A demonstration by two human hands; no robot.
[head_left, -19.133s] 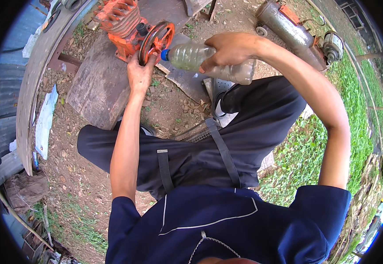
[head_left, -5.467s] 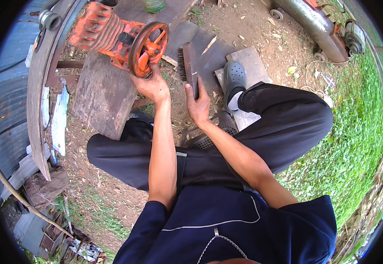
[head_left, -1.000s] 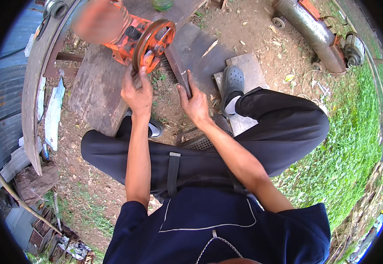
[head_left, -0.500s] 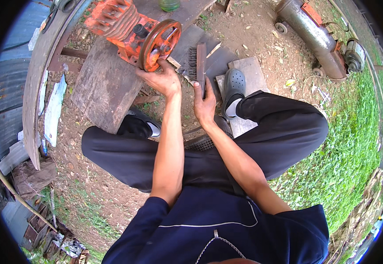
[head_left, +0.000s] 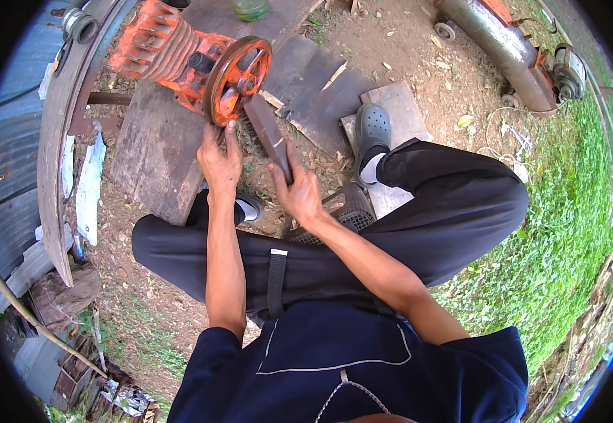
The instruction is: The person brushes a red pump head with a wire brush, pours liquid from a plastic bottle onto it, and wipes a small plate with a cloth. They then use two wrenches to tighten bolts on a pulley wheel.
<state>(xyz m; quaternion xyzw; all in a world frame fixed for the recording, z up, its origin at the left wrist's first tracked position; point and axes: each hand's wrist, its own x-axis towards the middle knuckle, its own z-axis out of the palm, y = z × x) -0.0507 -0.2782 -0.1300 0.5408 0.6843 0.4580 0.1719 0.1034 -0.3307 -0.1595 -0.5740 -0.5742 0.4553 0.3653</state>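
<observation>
An orange finned compressor head (head_left: 157, 53) with a spoked flywheel (head_left: 248, 60) sits on a weathered plank (head_left: 148, 141) at upper middle. My left hand (head_left: 219, 158) grips the bottom of the flywheel's rim. My right hand (head_left: 294, 187) is closed on a wooden-backed brush (head_left: 267, 130), which tilts up and left with its far end at the lower right of the wheel. Its bristles are mostly hidden, and I cannot tell whether they touch it. Behind the compressor stands a green plastic container (head_left: 250, 10).
A steel tank (head_left: 493, 49) with wheels and a motor (head_left: 567, 74) lies upper right. My clogged foot (head_left: 373, 130) rests on a small board (head_left: 408, 113). A dark sheet (head_left: 320, 84) lies beyond the brush. Corrugated metal (head_left: 10, 155) and a long plank (head_left: 59, 204) line the left side.
Since half a second ago the brush has swung from upright to tilted toward the wheel, my right hand moving left and down. My left hand has shifted left and lower along the rim.
</observation>
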